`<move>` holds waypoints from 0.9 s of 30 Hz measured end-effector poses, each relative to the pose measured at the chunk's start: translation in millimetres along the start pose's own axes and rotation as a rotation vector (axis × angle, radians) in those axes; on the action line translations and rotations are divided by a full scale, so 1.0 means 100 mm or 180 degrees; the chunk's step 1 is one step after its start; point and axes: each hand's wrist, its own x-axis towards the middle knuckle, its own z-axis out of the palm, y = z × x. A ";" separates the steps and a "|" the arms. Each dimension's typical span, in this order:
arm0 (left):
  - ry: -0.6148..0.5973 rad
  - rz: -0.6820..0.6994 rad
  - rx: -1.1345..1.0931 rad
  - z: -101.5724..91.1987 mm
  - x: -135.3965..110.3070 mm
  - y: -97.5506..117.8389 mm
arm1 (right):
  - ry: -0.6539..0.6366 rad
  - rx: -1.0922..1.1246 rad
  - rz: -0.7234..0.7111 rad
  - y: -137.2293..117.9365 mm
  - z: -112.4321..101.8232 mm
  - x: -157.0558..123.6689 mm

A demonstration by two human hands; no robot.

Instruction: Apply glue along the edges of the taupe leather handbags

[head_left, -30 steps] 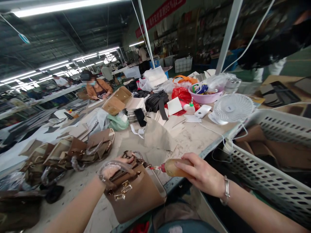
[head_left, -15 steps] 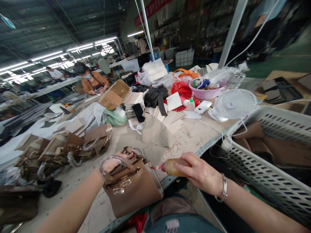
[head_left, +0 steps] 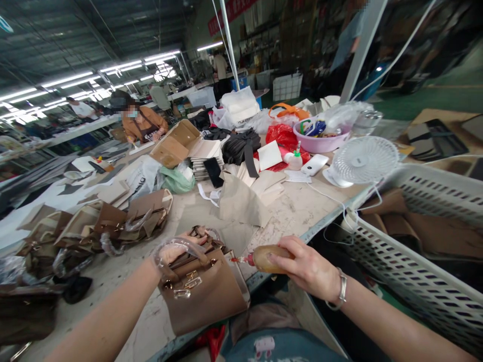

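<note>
A brown handbag [head_left: 206, 296] with gold-coloured hardware lies tilted at the front edge of the table. My left hand [head_left: 179, 249] reaches through its plastic-wrapped handle [head_left: 177, 244] and grips the bag's upper part; the fingertips are partly hidden. In my right hand [head_left: 307, 264] is an amber squeeze bottle [head_left: 269, 259], held on its side. The bottle's narrow reddish nozzle [head_left: 243, 260] points left, at or very close to the bag's side edge; I cannot tell whether they touch.
More brown handbags [head_left: 105, 221] stand in a row on the left. Beyond are flat grey sheets [head_left: 239, 201], a cardboard box [head_left: 177, 143], a purple basin [head_left: 320, 143] and a white fan [head_left: 364, 161]. A white plastic crate [head_left: 415, 266] borders the right. A co-worker [head_left: 145, 123] sits across the table.
The view has shifted slightly. Both hands keep their hold, and the bottle stays at the bag's side edge. In the background, the person at upper right has moved left.
</note>
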 end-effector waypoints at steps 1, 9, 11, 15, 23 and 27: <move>-0.0121 -0.0094 -0.0052 -0.01 0.01 -0.01 | -0.0060 -0.0008 0.0010 -0.01 0.01 -0.02; -0.0339 -0.0640 -0.0189 -0.07 0.06 -0.13 | -0.0543 -0.0021 0.0148 -0.09 0.06 -0.16; -0.0363 -0.0685 -0.0238 -0.06 0.07 -0.15 | -0.0562 -0.0029 0.0164 -0.09 0.05 -0.16; -0.0450 -0.0680 -0.0397 -0.05 0.12 -0.20 | -0.0320 -0.0041 0.0108 -0.05 0.00 -0.11; -0.0576 -0.0715 -0.0451 -0.04 0.20 -0.24 | -0.0101 0.0017 0.0047 0.02 0.04 0.03; -0.0555 -0.0735 -0.0349 -0.02 0.19 -0.20 | -0.0270 0.0019 0.0138 0.02 0.08 0.00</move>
